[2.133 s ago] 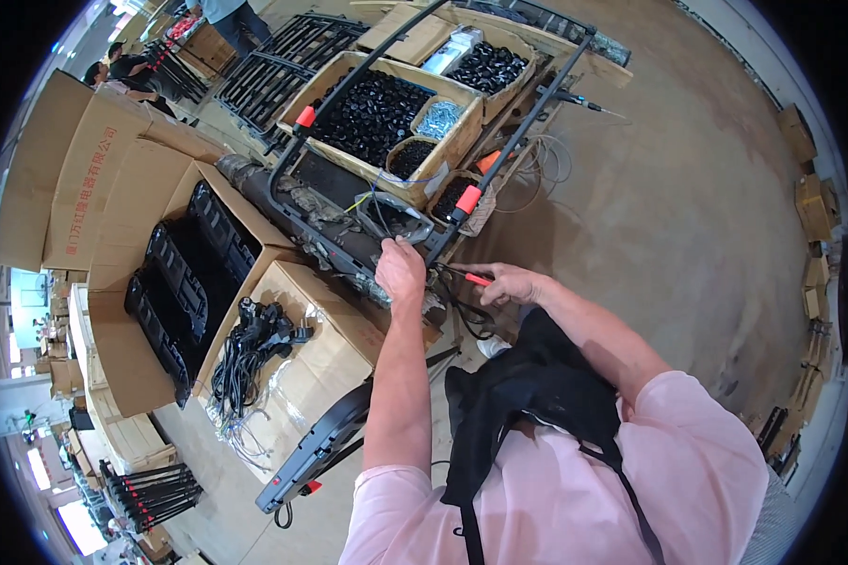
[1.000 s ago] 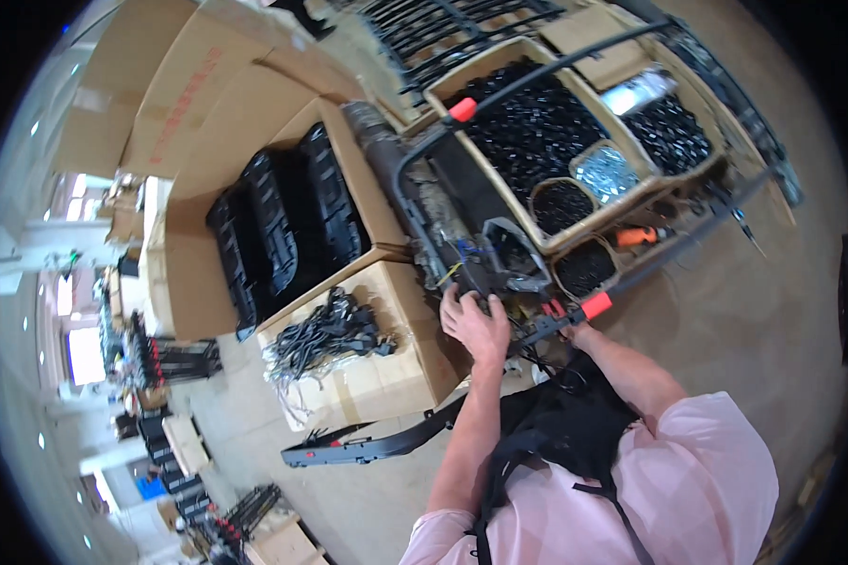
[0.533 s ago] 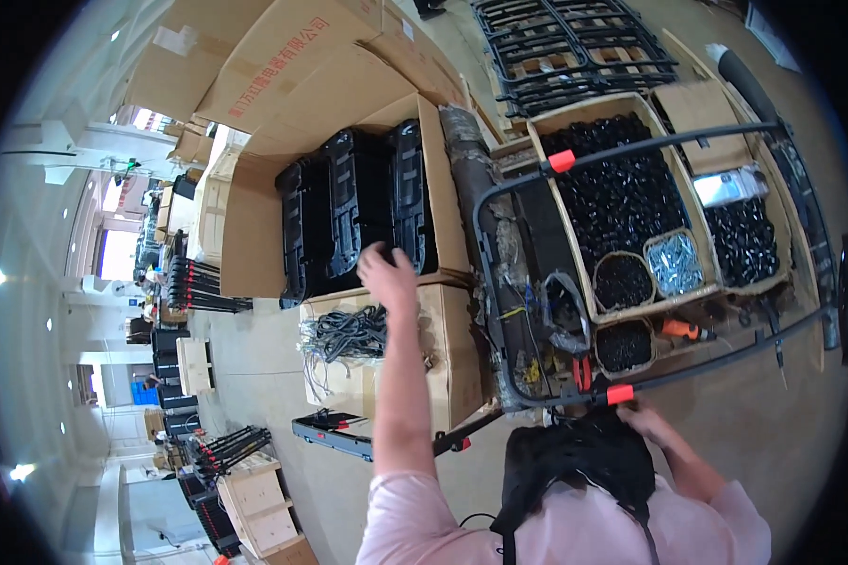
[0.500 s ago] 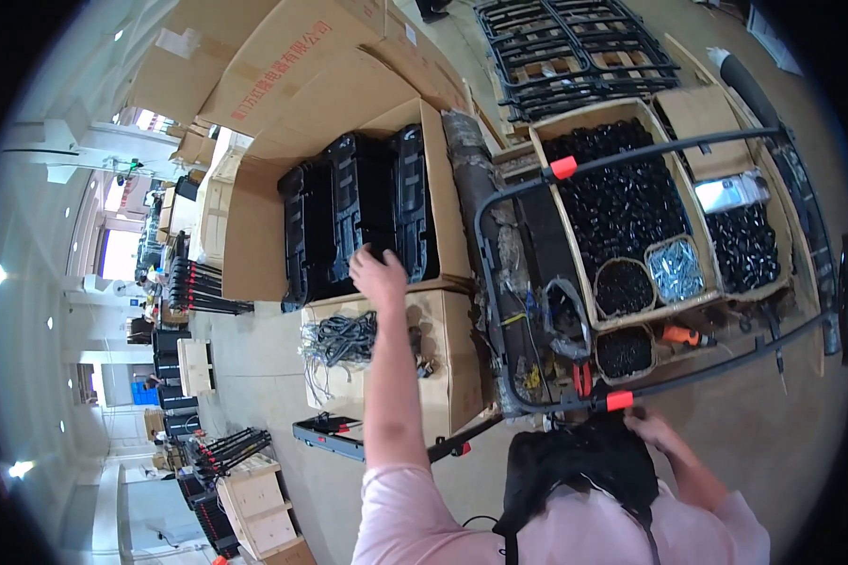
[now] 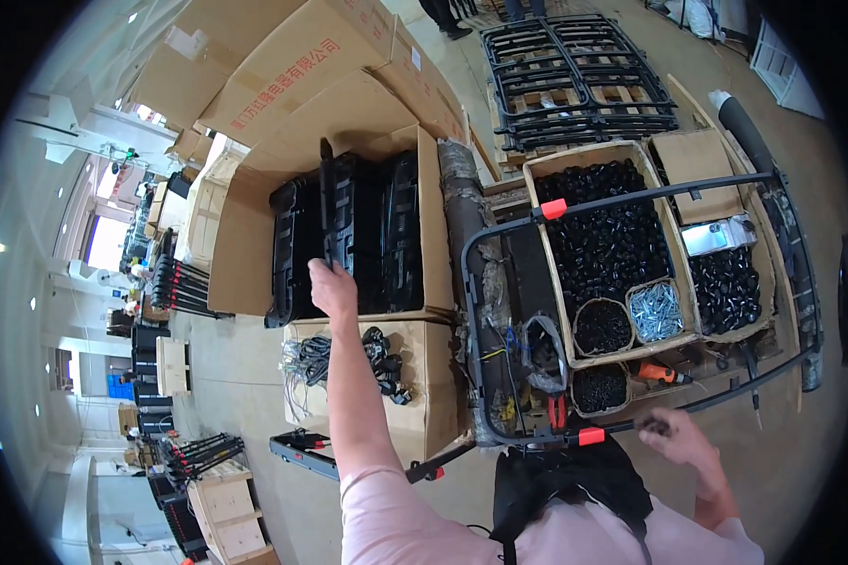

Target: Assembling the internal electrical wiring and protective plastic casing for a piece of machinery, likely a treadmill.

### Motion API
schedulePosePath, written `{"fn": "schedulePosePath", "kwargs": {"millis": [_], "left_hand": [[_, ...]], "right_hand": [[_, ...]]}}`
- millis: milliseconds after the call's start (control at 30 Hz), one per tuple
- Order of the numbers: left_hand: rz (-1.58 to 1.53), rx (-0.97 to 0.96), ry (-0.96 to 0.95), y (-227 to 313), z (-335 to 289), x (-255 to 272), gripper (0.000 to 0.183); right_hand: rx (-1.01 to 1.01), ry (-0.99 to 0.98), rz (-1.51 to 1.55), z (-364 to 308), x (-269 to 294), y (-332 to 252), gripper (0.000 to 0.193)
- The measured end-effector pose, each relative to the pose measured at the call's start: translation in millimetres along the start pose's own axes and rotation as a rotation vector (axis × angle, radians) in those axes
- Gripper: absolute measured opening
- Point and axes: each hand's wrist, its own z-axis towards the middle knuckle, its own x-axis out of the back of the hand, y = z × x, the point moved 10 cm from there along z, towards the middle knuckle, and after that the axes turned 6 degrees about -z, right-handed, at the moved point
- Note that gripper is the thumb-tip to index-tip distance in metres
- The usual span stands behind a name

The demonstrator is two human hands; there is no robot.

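Note:
My left hand (image 5: 334, 287) is closed on the near end of a long black plastic part (image 5: 327, 202), seen nearly edge-on above an open carton (image 5: 240, 235). Similar black moulded plastic trays (image 5: 400, 226) stand in rows inside that carton. My right hand (image 5: 680, 437) is beside the near edge of a black tubular frame (image 5: 622, 200). Its fingers are curled round something small and dark that I cannot make out. Red pieces mark the frame, which lies across the workbench in front of me and over the parts boxes.
A box of shiny black parts (image 5: 598, 226) holds smaller tubs, one with silver screws (image 5: 656, 313). An orange-handled power tool (image 5: 658, 373) and red-handled pliers (image 5: 557, 411) lie near the frame's front. Bundled cables (image 5: 349, 358) rest on a carton. Stacked frames (image 5: 575, 75) sit on a pallet behind.
My left hand has closed on a black plastic part and raised it from the carton. My right hand has moved off the frame's near edge, its fingers now curled.

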Motion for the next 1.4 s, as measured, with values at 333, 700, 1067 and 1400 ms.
{"fn": "schedulePosePath", "kwargs": {"millis": [333, 700, 1067, 1400], "left_hand": [[-1.682, 0.772, -0.532, 75.9, -261.0, 51.2, 0.054], [-0.768, 0.325, -0.731, 53.8, -414.4, 65.4, 0.069], [-0.888, 0.267, -0.557, 35.4, -446.0, 36.8, 0.061], [-0.816, 0.181, -0.584, 43.7, -450.9, 39.7, 0.06]], "right_hand": [[0.567, 0.318, -0.035, 105.5, -32.7, -190.5, 0.042], [0.283, 0.353, -0.157, 143.4, -146.6, -104.8, 0.058], [0.27, 0.502, -0.168, 150.1, -160.9, -107.5, 0.054], [0.196, 0.432, -0.163, 150.3, -167.4, -97.9, 0.054]]}}
